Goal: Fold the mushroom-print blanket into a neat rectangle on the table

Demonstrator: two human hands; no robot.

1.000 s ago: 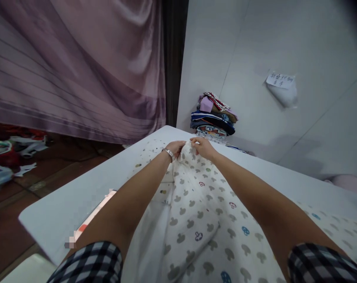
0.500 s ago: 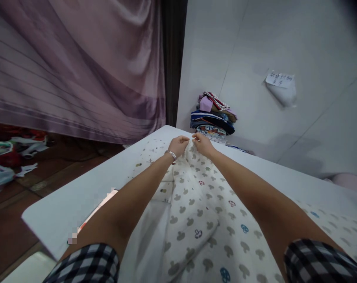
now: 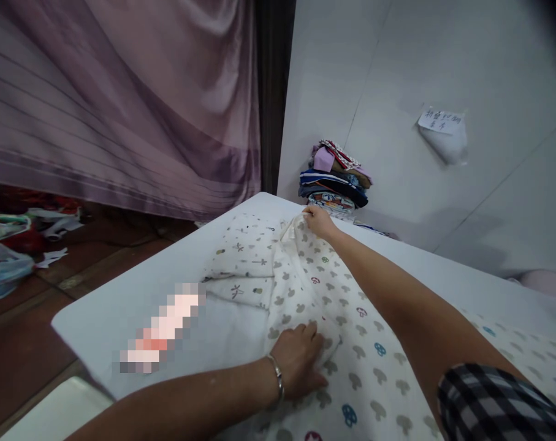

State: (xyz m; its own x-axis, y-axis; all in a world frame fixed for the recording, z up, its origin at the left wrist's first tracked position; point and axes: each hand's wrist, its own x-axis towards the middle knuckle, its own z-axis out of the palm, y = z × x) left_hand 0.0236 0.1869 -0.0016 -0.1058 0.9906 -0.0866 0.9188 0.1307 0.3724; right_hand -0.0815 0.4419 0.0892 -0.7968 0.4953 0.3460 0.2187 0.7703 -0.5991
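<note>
A white cloth with a mushroom print (image 3: 351,343) is spread along the table, its far end gathered into a narrow peak. At that peak my right hand (image 3: 319,222) pinches the edge of the cloth between thumb and fingers. My left hand (image 3: 298,361), with a bracelet at the wrist, rests on the near part of the cloth, thumb apart from the fingers. Its fingertips point away from me and touch the fabric. Beside the cloth, on the left, lies a folded white cloth with small plant-like prints (image 3: 241,257), partly covered by the mushroom-print one.
The white table (image 3: 89,312) carries a pixelated object (image 3: 167,327) at its left. A stack of folded clothes (image 3: 335,177) stands at the far end by the wall. A purple curtain (image 3: 167,110) hangs on the left; plastic bags (image 3: 4,269) lie on the floor.
My left hand has let go of the far end and come back toward me onto the near cloth. My right hand still holds the peak. The folded cloth shows more fully.
</note>
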